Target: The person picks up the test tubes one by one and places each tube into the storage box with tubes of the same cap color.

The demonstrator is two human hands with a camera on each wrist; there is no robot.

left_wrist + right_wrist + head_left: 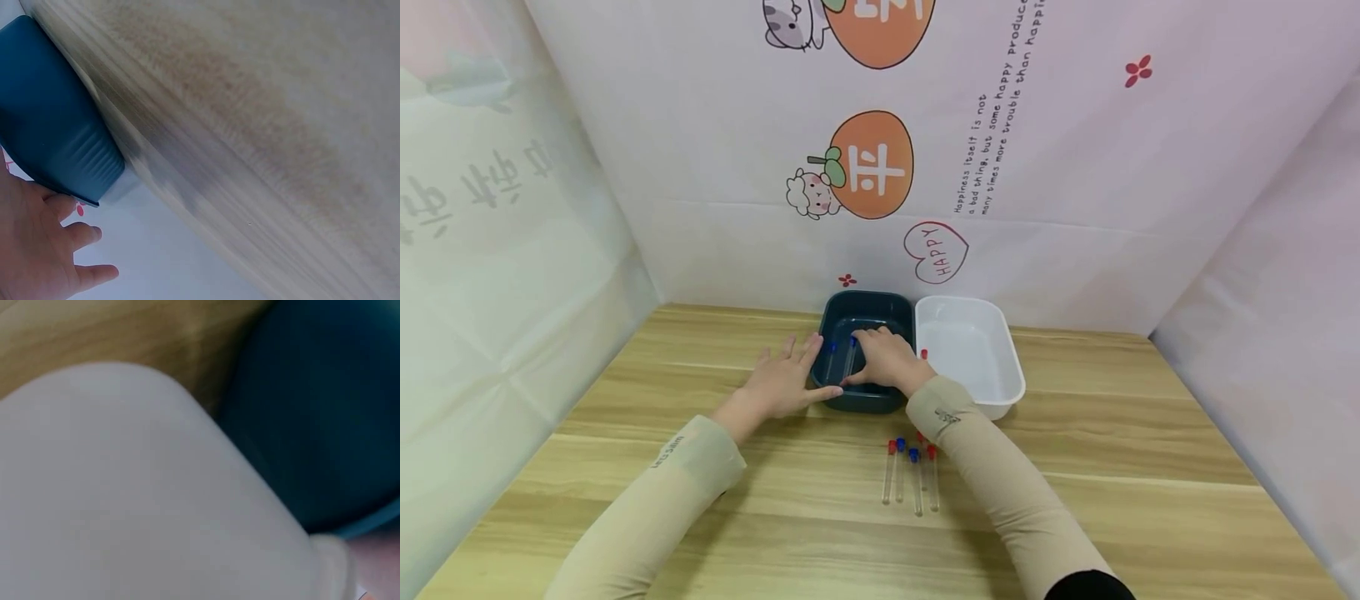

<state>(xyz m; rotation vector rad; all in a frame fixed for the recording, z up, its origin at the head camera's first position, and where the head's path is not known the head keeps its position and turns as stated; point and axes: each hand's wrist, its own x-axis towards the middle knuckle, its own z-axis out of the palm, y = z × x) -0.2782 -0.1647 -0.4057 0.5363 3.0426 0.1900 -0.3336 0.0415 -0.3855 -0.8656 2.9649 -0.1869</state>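
Observation:
My right hand [887,360] reaches into the dark blue box [868,403]. Its fingertips meet the blue cap of a clear test tube [851,360] and its thumb lies by the other end, so the tube is held lengthwise between them. Another blue cap [832,348] shows at the box's left side; its tube is hard to make out. My left hand [782,382], fingers spread and straight, rests against the left front rim of that box. The left wrist view shows this hand [37,244] by the box's ribbed outer wall [69,125].
A white box [1011,367] touches the blue one's right side, with a red cap [924,354] at its left edge. Several test tubes [917,492] with red or blue caps lie on the wooden table [805,517] in front. A printed cloth [1052,275] hangs behind.

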